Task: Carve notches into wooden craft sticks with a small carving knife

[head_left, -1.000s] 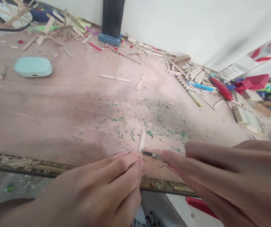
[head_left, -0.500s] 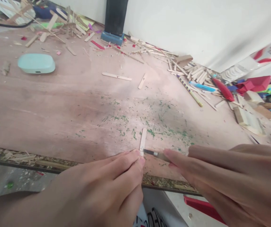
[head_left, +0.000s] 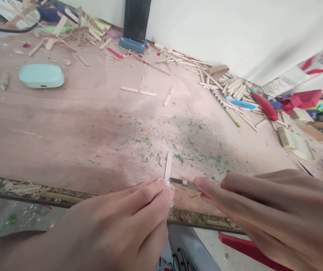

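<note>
Blurred bottle label, black lettering on pale cloth, neither clearly legible

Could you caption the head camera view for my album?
Left hand on a wooden stick, right hand holding a bladed tool at its edge.

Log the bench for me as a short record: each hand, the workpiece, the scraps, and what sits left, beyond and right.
Left hand: fingertips hold the near end of the wooden stick
Right hand: grips the knife
Workpiece: wooden stick, flat on the table, blade tip at its right edge
Scraps: green flecks around the stick
Left: pale-blue case
Beyond: two loose sticks
Right: pencil, blue pen
</note>
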`<state>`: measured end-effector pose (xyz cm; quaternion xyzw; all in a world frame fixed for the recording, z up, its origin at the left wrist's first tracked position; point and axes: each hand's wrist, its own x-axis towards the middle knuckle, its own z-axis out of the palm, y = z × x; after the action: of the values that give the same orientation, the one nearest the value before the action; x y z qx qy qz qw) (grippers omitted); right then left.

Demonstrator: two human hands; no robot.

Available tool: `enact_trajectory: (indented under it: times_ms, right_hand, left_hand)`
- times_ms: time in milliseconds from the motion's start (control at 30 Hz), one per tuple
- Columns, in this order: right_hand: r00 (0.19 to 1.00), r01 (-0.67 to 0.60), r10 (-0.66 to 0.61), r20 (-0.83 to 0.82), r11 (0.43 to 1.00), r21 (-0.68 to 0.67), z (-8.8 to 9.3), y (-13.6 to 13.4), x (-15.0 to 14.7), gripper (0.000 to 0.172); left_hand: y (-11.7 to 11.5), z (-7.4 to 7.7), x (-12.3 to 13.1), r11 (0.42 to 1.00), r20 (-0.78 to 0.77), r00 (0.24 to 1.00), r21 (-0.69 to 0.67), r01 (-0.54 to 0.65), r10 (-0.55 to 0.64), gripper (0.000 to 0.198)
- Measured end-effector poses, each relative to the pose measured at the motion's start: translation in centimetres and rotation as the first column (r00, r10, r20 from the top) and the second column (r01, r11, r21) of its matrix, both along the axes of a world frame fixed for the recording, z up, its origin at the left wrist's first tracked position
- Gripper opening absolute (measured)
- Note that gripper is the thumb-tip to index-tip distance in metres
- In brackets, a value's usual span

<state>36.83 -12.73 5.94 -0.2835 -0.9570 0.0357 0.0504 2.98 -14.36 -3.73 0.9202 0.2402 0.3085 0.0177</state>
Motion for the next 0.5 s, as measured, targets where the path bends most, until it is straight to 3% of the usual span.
enact_trajectory:
  times_ms: [133, 500]
  right_hand:
    - [1.000, 0.016, -0.016, 0.017, 1.000, 0.004, 0.0, -0.1, -0.2, 0.041]
    - [0.995, 0.085, -0.086, -0.051, 0.996, -0.006, -2.2, -2.0, 1.0, 0.060]
  left_hand:
    - [-0.1, -0.1, -0.2, 1.000, 0.019, 1.000, 0.024, -0.008, 0.007, 0.058]
    - [-0.2, 0.5, -0.2, 0.998, 0.012, 0.999, 0.036, -0.050, 0.050, 0.062]
